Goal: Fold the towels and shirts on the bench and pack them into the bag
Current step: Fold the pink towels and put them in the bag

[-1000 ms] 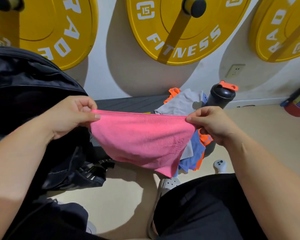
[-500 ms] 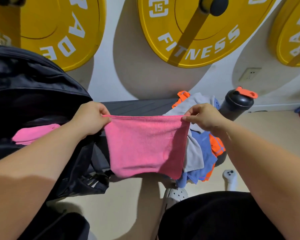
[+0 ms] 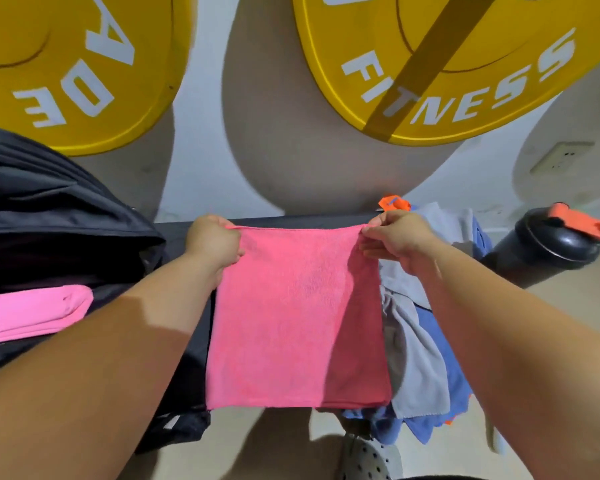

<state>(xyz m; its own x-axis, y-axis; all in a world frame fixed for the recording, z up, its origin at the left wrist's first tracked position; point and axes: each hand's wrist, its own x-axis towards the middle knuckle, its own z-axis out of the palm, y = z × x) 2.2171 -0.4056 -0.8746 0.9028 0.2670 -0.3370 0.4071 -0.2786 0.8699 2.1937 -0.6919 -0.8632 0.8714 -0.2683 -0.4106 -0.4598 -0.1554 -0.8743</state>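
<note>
Pink towel: top corners pinched, one by left hand, one by right hand | black bag: pink cloth inside

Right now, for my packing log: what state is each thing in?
pink towel: held spread out by its top corners
left hand: pinches one top corner
right hand: pinches the other corner
bag: open, folded pink cloth inside
clothes pile: unfolded, heaped on the bench
bottle: upright
</note>
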